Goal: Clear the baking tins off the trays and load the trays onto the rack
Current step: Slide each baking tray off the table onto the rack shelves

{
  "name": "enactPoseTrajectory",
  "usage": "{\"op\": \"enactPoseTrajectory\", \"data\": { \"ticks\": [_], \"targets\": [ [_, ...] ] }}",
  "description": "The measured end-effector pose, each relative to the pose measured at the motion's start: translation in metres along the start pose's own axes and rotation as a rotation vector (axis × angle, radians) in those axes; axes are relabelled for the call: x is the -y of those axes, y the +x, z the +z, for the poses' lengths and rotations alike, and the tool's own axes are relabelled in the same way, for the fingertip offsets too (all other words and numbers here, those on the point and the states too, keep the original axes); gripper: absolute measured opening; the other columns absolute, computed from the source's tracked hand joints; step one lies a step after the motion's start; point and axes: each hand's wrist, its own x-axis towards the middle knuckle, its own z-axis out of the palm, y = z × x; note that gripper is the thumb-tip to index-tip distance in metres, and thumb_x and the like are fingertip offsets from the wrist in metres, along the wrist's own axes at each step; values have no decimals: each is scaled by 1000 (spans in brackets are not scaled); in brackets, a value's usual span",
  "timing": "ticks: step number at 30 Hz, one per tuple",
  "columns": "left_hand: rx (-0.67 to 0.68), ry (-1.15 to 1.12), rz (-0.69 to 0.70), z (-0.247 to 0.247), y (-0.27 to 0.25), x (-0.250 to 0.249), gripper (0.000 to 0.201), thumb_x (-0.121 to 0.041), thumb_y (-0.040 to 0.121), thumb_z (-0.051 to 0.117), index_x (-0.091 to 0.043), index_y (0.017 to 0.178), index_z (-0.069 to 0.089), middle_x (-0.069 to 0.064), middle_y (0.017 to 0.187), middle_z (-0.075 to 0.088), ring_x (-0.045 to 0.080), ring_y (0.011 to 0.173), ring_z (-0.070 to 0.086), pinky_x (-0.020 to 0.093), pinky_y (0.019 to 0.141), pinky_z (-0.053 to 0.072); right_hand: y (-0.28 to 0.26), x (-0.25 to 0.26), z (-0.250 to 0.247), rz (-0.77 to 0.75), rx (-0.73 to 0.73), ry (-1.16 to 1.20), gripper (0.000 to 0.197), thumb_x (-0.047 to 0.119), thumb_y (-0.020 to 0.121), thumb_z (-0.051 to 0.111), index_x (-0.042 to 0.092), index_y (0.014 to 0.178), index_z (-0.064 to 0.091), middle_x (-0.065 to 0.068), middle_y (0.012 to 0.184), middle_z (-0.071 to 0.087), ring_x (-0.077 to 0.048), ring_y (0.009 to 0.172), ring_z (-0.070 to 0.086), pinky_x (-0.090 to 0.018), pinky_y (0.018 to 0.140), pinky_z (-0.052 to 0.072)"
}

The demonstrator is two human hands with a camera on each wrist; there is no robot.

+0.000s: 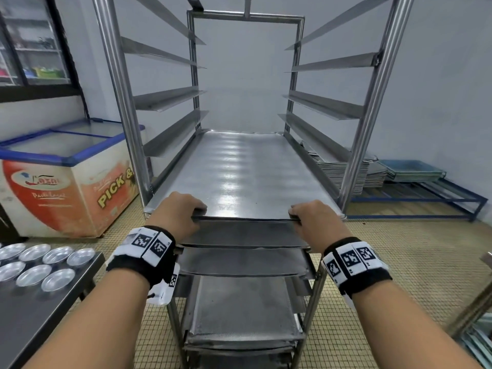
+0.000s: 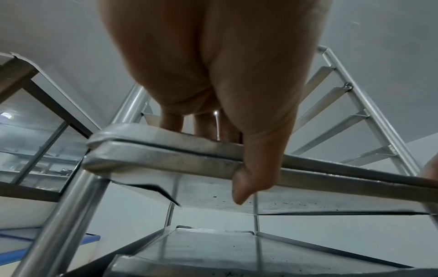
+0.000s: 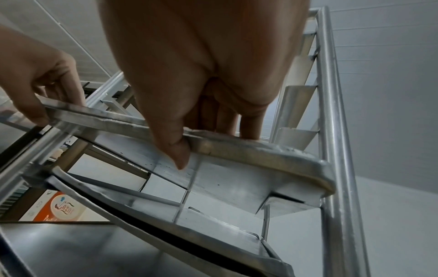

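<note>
Both hands grip the near edge of a tray (image 1: 234, 169) resting in the rack (image 1: 119, 102): left hand (image 1: 177, 211), right hand (image 1: 315, 219). Baking tins (image 1: 45, 265) sit on the worktop (image 1: 40, 315), lower left.

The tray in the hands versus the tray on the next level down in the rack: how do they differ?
The held tray is gripped at its near edge by the left hand and right hand; the tray below is untouched. In the left wrist view the held edge looks like two stacked rims; the lower tray appears single. The held tray catches bright glare; the lower lies in shadow. Both are bare metal, sit in the rack, and carry no tins.
</note>
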Motion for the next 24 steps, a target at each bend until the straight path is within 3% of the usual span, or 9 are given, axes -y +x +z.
{"op": "enactPoseTrajectory", "data": {
  "ticks": [6,12,17,24],
  "targets": [
    [0,-11,-13,11,43,10,37,-15,80,77,-23,116,75,-3,116,71,17,107,65,25,93,47,38,-14,10,-9,-7,-15,15,9,89,56,15,89,71,-9,81,68,-30,76,67,-28,66,47],
    [43,30,-4,12,77,14,27,-16,78,73,-20,105,77,-1,109,73,20,101,66,33,90,53,73,-26,27,-2,-13,-33,20,1,85,53,14,84,68,-9,79,66,-32,74,65,-27,62,42],
    [40,34,9,16,97,20,36,-17,80,76,-22,116,75,-2,116,72,19,105,65,26,90,47,94,-34,41,-11,-24,-65,21,-1,82,53,17,82,64,-7,80,65,-31,75,65,-28,62,39],
    [19,23,5,21,104,22,37,-18,86,75,-21,123,72,0,125,69,20,116,62,26,98,45,101,-35,44,-60,-40,-124,20,-1,84,55,13,93,65,-4,94,66,-30,86,65,-29,68,41]
  ]
}}
